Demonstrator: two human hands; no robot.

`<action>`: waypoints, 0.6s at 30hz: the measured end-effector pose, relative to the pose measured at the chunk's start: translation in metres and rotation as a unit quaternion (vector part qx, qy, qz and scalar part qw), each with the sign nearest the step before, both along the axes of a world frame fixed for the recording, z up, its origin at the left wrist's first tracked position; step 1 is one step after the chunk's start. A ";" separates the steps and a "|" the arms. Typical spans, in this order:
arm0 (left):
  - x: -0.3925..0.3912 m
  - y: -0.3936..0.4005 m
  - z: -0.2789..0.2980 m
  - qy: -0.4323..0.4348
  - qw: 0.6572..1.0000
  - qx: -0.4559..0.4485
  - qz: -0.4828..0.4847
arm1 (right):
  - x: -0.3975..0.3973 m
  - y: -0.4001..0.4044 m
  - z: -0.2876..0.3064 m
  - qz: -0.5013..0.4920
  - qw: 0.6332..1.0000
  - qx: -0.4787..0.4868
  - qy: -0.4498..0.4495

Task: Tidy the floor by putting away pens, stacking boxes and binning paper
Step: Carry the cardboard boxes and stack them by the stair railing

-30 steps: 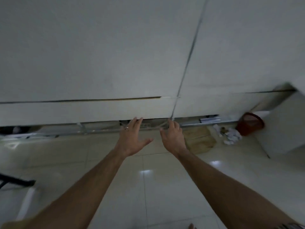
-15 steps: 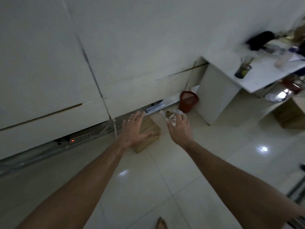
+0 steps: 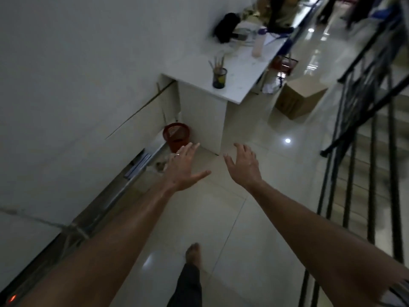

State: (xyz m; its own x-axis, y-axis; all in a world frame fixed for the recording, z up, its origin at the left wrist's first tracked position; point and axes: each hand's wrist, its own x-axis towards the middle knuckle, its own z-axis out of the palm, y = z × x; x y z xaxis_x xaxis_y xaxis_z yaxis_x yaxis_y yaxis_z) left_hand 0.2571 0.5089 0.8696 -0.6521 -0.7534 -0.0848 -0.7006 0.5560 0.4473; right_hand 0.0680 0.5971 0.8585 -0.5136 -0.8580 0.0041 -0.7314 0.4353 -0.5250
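Red bin [image 3: 176,136] stands by the wall at eleven o'clock of the left hand [image 3: 182,168], whose fingers spread wide, holding nothing. Right hand [image 3: 243,165] reaches out likewise, fingers loose and empty. Cup [image 3: 219,78] with pens tops the desk [image 3: 240,74]; box [image 3: 298,99] sits at two o'clock.

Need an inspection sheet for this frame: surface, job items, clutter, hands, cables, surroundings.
Surface: glossy tiled floor, light reflections on it.
Job's things: red mesh bin on the floor between wall and white desk; crumpled paper near the wall by the bin; black pen cup with pens on the desk; cardboard box on the floor beyond the desk.
Clutter: dark blurred items and a bottle at the desk's far end.
Hands: left hand and right hand both open, outstretched, holding nothing.
Cables: nothing seen.
Surroundings: white wall left, black stair railing right, bare foot stepping forward.
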 end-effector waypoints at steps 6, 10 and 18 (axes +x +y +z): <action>-0.117 -0.076 0.016 0.027 0.994 -0.011 -0.106 | -0.103 -0.032 0.009 -0.104 0.995 -0.009 0.013; -0.193 -0.109 0.023 0.031 0.985 -0.004 -0.168 | -0.162 -0.038 0.013 -0.174 0.985 -0.018 0.007; -0.371 -0.144 0.010 0.034 0.969 0.003 -0.244 | -0.308 -0.053 0.001 -0.255 0.967 -0.025 0.012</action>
